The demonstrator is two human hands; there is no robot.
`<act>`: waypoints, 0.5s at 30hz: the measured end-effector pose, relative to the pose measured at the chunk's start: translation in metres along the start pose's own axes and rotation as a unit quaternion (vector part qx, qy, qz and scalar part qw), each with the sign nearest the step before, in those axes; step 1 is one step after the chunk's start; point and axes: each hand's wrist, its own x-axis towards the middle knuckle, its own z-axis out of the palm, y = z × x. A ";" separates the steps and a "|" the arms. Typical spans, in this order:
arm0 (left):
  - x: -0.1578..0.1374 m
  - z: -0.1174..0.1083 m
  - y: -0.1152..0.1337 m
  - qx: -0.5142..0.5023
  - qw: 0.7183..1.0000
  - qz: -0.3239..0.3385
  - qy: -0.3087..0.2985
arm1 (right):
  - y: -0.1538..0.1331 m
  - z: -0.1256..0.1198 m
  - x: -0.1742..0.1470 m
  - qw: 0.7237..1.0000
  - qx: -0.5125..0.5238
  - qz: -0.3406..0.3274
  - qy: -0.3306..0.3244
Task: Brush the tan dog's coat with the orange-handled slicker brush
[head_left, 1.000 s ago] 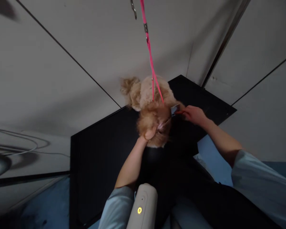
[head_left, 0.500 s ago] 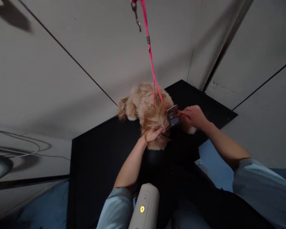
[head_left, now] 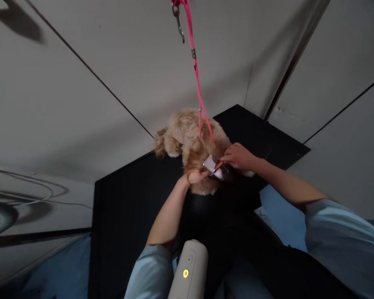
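Observation:
A curly tan dog (head_left: 187,126) is on a black table (head_left: 137,187), its head toward me. My left hand (head_left: 197,177) grips the dog's head at the side, thumb lying across it and the other fingers mostly hidden in fur. In my right hand (head_left: 240,158) is a slicker brush (head_left: 210,162), held closed by its orange-brown handle. The brush's flat, pale back faces up, and its head lies over the dog's head near my left thumb. Its bristle side is hidden.
A pink grooming loop (head_left: 198,83) with a metal clip (head_left: 178,23) hangs from above to the dog's neck. A pale wall (head_left: 112,62) stands behind the table. A light-coloured device with a yellow light (head_left: 190,265) juts in at the bottom. Cables (head_left: 43,187) are at left.
My right hand has brought the slicker brush left and downward, from beside the dog's head to over it. The brush back has turned upward. My left hand has barely moved.

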 end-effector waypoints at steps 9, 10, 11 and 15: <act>0.000 0.005 -0.006 -0.050 0.999 0.009 -0.015 | 0.003 -0.005 0.010 1.000 -0.001 -0.020 0.023; 0.000 0.005 -0.005 -0.069 0.998 0.012 -0.008 | 0.000 -0.002 0.013 1.000 0.012 -0.026 -0.002; -0.001 0.006 -0.004 -0.096 0.995 0.020 0.001 | -0.001 0.000 0.016 1.000 0.013 0.007 -0.008; -0.006 0.008 -0.008 -0.204 0.978 0.043 0.026 | 0.004 0.005 0.014 0.976 -0.011 0.195 0.093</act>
